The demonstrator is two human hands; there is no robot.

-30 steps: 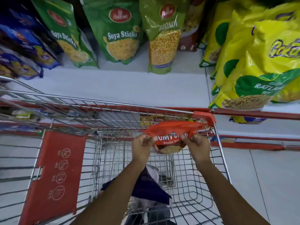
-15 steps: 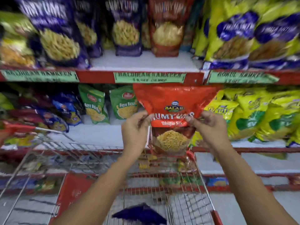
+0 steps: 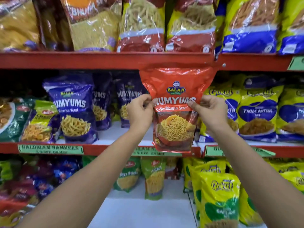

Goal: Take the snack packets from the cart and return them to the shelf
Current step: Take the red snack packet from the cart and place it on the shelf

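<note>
I hold a red Numyums Bhujia Sev packet [image 3: 176, 86] upright in front of the middle shelf [image 3: 115, 148]. My left hand [image 3: 140, 111] pinches its left edge and my right hand [image 3: 209, 111] pinches its right edge, both at about mid-height. The packet's top reaches the red rail of the shelf above [image 3: 98, 60]. Its bottom hangs level with the middle shelf's front edge. A bare white gap on the middle shelf lies just behind and left of the packet. The cart is out of view.
Purple Numyums packets [image 3: 74, 107] stand left of the gap, yellow Gokul packets [image 3: 258, 112] to the right. Large sev bags [image 3: 141, 23] fill the top shelf. Green Haldiram packets [image 3: 154, 178] and yellow bags [image 3: 218, 199] sit on the lower shelf.
Both hands lifted the red packet out of the cart and up to the middle shelf. My view rose from the cart to the shelves, and the cart left the frame.
</note>
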